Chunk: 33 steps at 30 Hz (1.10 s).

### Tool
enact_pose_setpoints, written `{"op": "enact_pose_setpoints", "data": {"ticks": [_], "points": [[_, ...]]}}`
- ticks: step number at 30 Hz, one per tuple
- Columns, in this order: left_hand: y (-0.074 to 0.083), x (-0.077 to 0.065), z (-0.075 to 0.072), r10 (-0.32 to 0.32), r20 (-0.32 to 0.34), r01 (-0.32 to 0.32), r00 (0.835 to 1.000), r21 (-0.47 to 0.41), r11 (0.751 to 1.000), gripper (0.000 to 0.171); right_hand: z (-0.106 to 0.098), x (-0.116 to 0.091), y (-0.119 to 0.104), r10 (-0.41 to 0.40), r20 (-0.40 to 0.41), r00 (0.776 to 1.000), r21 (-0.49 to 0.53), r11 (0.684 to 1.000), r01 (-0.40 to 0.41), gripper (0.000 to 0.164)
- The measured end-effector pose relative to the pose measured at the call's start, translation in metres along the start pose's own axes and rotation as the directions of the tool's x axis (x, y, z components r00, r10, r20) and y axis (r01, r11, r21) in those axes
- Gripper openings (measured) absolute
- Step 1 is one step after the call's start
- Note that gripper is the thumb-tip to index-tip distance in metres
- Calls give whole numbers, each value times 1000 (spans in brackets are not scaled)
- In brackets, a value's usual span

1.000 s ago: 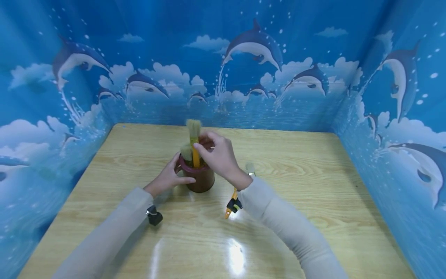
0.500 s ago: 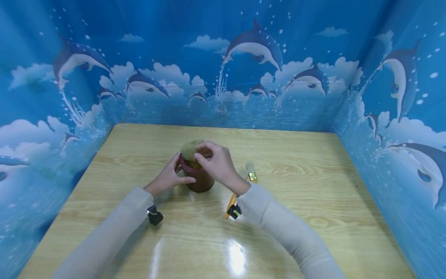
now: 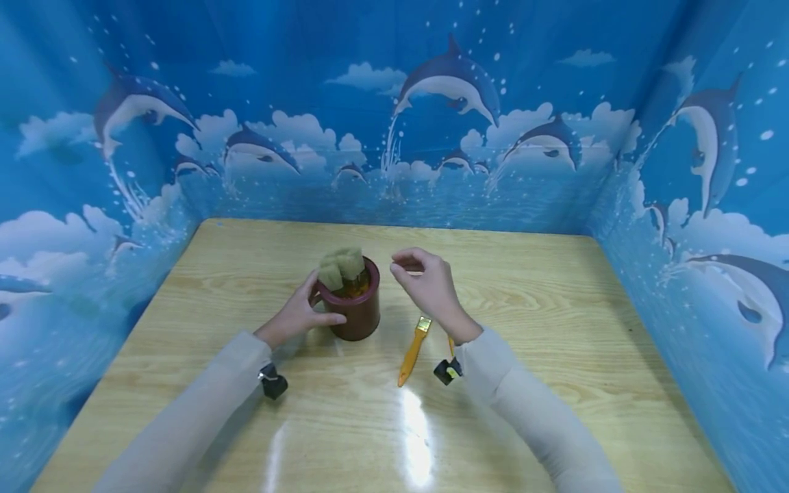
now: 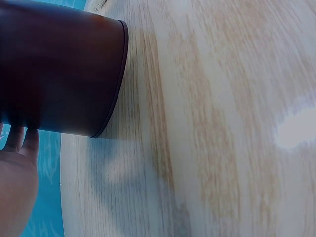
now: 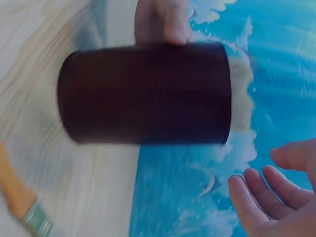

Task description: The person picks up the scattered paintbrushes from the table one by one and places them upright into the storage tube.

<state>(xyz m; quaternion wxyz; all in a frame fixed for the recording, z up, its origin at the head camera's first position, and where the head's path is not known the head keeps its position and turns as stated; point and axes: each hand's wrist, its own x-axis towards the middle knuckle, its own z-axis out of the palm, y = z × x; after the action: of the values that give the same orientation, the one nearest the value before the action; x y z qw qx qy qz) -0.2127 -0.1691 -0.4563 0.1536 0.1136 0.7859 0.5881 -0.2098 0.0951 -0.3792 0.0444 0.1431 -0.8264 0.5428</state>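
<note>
My left hand (image 3: pixel 294 319) holds a dark brown cylindrical pot (image 3: pixel 356 318) by its left side, thumb across the front. Several paintbrushes (image 3: pixel 342 267) stand in the pot, pale bristles up and leaning toward its left rim. To the right of the pot, my right hand (image 3: pixel 428 284) hovers with nothing in it; the right wrist view shows its fingers (image 5: pixel 247 197) loosely bent and apart. An orange-handled paintbrush (image 3: pixel 411 352) lies on the table below that hand. Another brush (image 3: pixel 451 346) is mostly hidden beneath the right wrist. The left wrist view shows the pot's wall (image 4: pixel 59 69) and base edge.
The light wooden table (image 3: pixel 542 329) is bounded at the back and sides by a blue dolphin-print curtain (image 3: pixel 394 137). A small black camera hangs at each wrist, the left one (image 3: pixel 273 381) just above the tabletop.
My right hand has lowered an orange-handled paintbrush into the pot, let it go and moved away to the right. My left hand has stayed on the pot.
</note>
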Motion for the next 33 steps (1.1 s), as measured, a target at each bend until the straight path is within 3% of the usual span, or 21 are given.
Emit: {"op": "enact_pose_setpoints", "data": {"ticks": [10, 19, 24, 33], "points": [[-1, 1, -1, 4, 2, -4, 1000, 2, 1000, 110, -27, -19, 40, 142, -9, 990, -120, 983, -142, 23], [-1, 1, -1, -4, 8, 4, 1000, -17, 1000, 110, -38, -36, 78, 297, -65, 953, -167, 938, -303, 27], [-1, 1, 0, 3, 11, -3, 1000, -26, 1000, 108, -42, -41, 93, 343, -92, 935, -165, 921, -354, 26], [-1, 1, 0, 6, 12, -5, 1000, -29, 1000, 108, -43, -47, 107, 348, -113, 931, -178, 914, -364, 28]]}}
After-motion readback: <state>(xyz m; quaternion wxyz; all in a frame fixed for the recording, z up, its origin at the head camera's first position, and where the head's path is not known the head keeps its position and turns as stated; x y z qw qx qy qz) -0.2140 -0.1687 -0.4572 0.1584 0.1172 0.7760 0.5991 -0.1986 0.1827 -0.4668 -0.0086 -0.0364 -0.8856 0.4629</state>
